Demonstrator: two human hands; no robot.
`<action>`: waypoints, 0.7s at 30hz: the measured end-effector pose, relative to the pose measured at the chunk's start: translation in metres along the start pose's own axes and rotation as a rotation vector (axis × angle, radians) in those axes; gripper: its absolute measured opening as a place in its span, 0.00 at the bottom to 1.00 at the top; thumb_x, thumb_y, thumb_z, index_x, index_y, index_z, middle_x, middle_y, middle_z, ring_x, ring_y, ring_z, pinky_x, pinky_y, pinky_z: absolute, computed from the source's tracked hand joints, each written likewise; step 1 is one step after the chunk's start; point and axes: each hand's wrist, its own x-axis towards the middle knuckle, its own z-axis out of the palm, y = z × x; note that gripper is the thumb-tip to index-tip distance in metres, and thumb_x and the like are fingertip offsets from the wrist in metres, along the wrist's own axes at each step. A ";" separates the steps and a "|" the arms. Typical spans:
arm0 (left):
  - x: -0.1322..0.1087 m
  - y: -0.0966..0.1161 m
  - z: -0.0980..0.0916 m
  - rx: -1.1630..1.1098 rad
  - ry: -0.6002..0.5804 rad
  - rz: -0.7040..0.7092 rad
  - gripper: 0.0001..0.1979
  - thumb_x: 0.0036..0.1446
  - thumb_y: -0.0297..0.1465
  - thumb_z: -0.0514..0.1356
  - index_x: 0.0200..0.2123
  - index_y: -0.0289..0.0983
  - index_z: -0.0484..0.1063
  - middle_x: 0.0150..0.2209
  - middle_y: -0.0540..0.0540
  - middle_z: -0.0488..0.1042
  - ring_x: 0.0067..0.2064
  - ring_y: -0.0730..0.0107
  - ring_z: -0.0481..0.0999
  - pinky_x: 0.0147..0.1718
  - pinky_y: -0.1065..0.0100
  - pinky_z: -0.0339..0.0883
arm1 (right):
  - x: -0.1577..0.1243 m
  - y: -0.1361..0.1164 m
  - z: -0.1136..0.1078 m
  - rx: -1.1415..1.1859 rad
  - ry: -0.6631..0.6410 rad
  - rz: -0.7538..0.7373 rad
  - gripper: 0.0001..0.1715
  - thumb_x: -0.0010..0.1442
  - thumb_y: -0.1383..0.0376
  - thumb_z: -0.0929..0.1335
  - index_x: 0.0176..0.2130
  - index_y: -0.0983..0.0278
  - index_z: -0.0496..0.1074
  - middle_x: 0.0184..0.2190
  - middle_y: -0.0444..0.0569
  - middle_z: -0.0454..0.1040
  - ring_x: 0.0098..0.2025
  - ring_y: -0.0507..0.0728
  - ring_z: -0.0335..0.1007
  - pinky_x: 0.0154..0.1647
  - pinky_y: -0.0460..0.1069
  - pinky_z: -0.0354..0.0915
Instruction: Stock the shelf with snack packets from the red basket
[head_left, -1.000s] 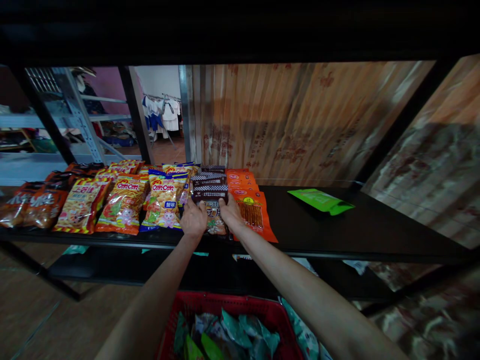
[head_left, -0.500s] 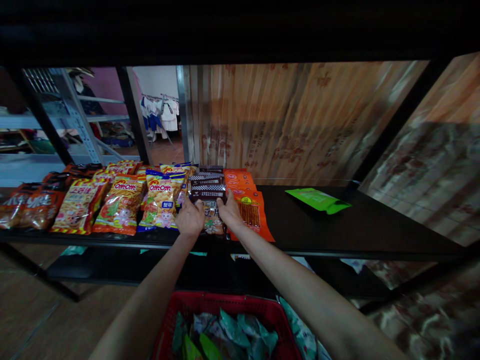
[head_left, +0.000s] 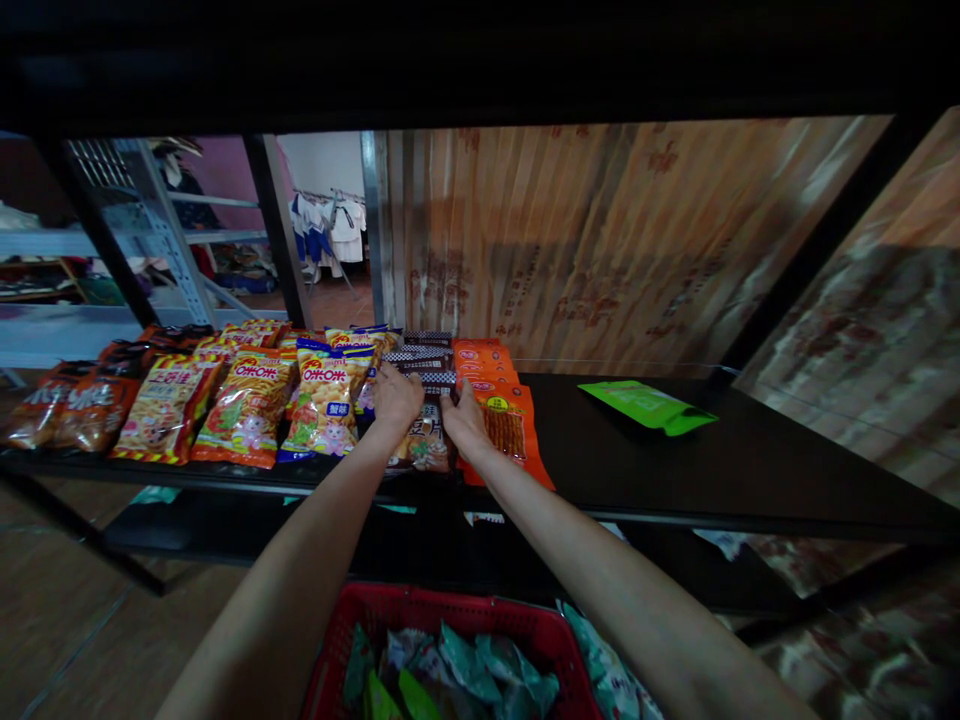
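A brown snack bag [head_left: 429,445] with a checkered top strip leans at the front of a row of similar bags on the black shelf [head_left: 645,480]. My left hand [head_left: 397,398] is at its upper left, fingers curled over the edge and thumb across the front. On the opposite side, my right hand [head_left: 463,418] pinches the bag's right edge. Some fingertips are hidden behind the packaging. Orange snack packets [head_left: 517,430] stand just right of my right hand. Close to my left hand is a blue-and-yellow snack bag [head_left: 324,400].
Red-and-yellow bags [head_left: 169,405] and orange-brown bags [head_left: 97,405] line the left. A green packet [head_left: 649,405] lies on the shelf at right. Below, a red basket [head_left: 551,620] holds teal and green packets. A dark upper shelf [head_left: 480,90] hangs overhead.
My left hand has shifted up and slightly right, from the bag's side towards its top. My right hand stays at the right edge. The view has moved slightly.
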 end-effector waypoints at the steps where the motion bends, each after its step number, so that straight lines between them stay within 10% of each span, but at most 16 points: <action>1: 0.002 0.001 -0.001 -0.004 -0.014 -0.022 0.25 0.59 0.34 0.51 0.55 0.23 0.59 0.53 0.26 0.68 0.55 0.51 0.69 0.52 0.60 0.62 | -0.001 -0.002 -0.001 0.002 -0.005 0.033 0.31 0.58 0.64 0.61 0.61 0.64 0.56 0.56 0.54 0.69 0.56 0.59 0.66 0.60 0.55 0.58; 21: 0.008 -0.008 0.000 -0.044 -0.028 -0.148 0.21 0.56 0.31 0.53 0.49 0.21 0.67 0.47 0.24 0.74 0.50 0.51 0.74 0.47 0.61 0.66 | 0.010 0.004 0.009 0.032 0.037 0.051 0.23 0.60 0.64 0.61 0.55 0.62 0.62 0.50 0.52 0.73 0.52 0.56 0.69 0.55 0.52 0.61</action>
